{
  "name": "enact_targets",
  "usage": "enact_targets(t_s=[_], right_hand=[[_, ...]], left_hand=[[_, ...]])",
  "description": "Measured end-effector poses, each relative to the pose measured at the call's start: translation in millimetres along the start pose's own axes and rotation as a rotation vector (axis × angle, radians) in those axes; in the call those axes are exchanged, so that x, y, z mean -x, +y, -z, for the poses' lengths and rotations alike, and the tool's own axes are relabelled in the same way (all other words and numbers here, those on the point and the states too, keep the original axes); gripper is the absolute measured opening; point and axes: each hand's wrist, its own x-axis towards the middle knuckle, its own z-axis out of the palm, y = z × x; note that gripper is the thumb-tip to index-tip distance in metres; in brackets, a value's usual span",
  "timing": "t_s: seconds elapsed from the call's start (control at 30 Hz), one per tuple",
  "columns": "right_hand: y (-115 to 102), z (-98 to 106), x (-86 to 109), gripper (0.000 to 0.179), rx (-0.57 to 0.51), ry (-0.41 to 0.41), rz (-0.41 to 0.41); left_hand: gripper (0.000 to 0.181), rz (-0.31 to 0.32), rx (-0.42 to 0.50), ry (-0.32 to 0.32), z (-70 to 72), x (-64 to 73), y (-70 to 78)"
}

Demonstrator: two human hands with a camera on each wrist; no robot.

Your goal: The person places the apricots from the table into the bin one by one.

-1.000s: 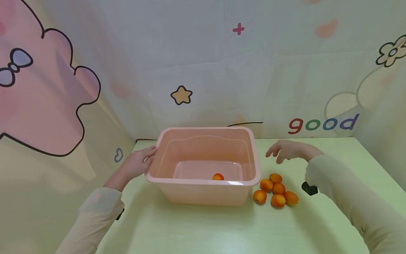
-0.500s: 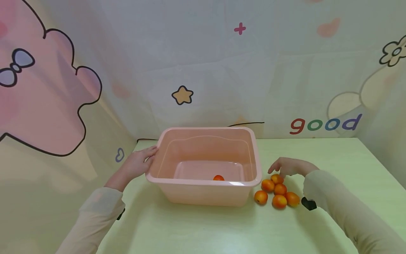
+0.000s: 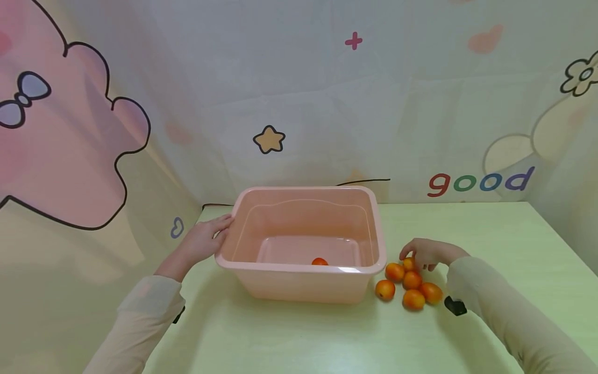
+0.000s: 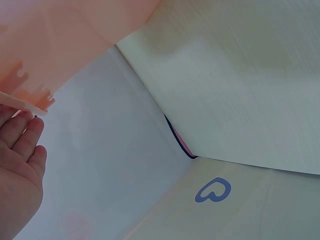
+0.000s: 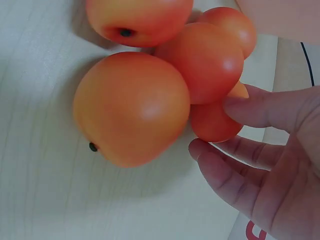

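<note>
With the left hand point(image 3: 200, 241)'s relaxed fingers touching the pink tub point(image 3: 306, 284), the right hand point(image 3: 430, 253) curled round the farthest orange-red fruit point(image 5: 212, 124) on the table point(image 3: 299, 337), where a careless lift could have sent its closely crowded neighbouring fruits point(image 5: 212, 62) rolling.

You're in a curtained booth: cartoon-printed cloth point(image 3: 317, 119) walls your tabletop point(image 3: 299, 335) from nine through twelve to three o'clock.
</note>
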Motion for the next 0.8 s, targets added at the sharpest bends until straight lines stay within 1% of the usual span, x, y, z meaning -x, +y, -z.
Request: enact_targets(t_s=[0.2, 0.47, 0.6, 0.8], right_hand=[[2.0, -1.7, -1.1, 0.047, -0.027, -0.006, -0.018], [7.6, 1.8, -1.1, 0.044, -0.049, 0.015, 0.013], [5.1, 11.7, 3.4, 0.045, -0.035, 0.022, 0.039], [-8.6, 35.0, 16.1, 0.042, -0.015, 0.031, 0.084]], left_hand=[[0.04, 0.005, 0.001, -0.002, 0.2, 0.5, 1.4], [0.041, 0.011, 0.005, -0.012, 0.7, 0.3, 2.3], [0.041, 0.013, 0.003, -0.013, 0.9, 0.6, 2.1], [0.04, 0.006, -0.01, -0.002, 0.5, 0.6, 0.4]])
